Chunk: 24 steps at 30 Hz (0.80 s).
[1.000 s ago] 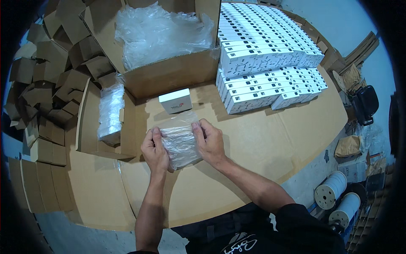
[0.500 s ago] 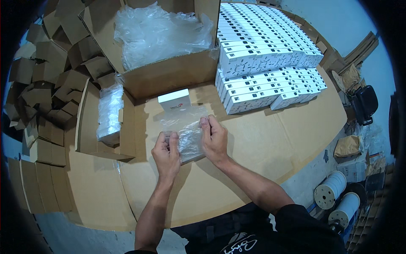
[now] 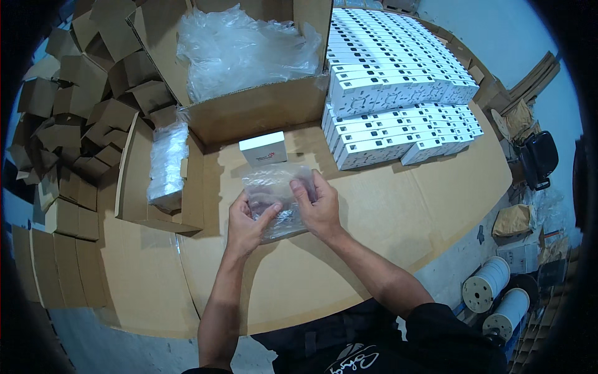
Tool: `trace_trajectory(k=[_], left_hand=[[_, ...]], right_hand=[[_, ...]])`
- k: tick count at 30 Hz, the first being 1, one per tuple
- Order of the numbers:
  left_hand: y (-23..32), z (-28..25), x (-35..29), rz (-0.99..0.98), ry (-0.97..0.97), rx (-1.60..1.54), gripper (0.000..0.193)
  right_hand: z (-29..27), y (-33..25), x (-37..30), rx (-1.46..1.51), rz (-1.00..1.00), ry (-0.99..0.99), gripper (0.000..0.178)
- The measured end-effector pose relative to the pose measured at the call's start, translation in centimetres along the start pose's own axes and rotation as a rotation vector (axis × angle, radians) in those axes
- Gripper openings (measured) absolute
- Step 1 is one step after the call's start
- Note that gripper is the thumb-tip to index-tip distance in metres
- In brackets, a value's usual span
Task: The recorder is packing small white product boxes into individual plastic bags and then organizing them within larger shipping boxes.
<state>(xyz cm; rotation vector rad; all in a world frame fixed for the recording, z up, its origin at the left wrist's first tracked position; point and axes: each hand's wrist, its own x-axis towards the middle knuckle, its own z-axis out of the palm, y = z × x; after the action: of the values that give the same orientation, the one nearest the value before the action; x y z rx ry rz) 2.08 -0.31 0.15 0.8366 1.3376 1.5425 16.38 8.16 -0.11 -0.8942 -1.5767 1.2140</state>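
Note:
Both my hands hold a clear plastic bag (image 3: pixel 269 177) above the cardboard-covered table. My left hand (image 3: pixel 245 224) grips its left side, with the thumb lying across the front. On the right side, my right hand (image 3: pixel 319 210) pinches it, thumb pressed on the film and fingers behind. The plastic is creased and shiny in its lower part; whether anything lies inside I cannot make out. Just beyond the bag stands a small white box (image 3: pixel 263 149) with a red mark on its front, touched by neither hand.
A large carton (image 3: pixel 261 106) holds a heap of clear plastic bags (image 3: pixel 243 53). To its left, a smaller open carton (image 3: pixel 128 187) contains a row of plastic-wrapped items (image 3: pixel 167 165). Stacked white boxes (image 3: pixel 374 146) fill the back right. Folded brown cartons (image 3: pixel 68 87) pile up at left.
My thumbs have moved inward over the bag from its edges. Its upper part now stands up more between my hands. The whole view has shifted slightly.

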Motion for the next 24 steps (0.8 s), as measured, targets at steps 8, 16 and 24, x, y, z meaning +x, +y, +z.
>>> trace_trajectory(k=[8, 16, 24], left_hand=[[-0.2, -0.6, 0.1, 0.025, -0.014, 0.123, 0.034], [0.3, -0.5, 0.0, 0.061, -0.026, 0.136, 0.033], [0.4, -0.7, 0.1, 0.071, 0.011, 0.165, 0.032]], right_hand=[[-2.4, -0.3, 3.1, 0.340, 0.046, -0.047, 0.020], [-2.7, -4.8, 4.2, -0.500, -0.645, -0.167, 0.036], [-2.8, -4.5, 3.8, -0.503, -0.573, -0.088, 0.033]])
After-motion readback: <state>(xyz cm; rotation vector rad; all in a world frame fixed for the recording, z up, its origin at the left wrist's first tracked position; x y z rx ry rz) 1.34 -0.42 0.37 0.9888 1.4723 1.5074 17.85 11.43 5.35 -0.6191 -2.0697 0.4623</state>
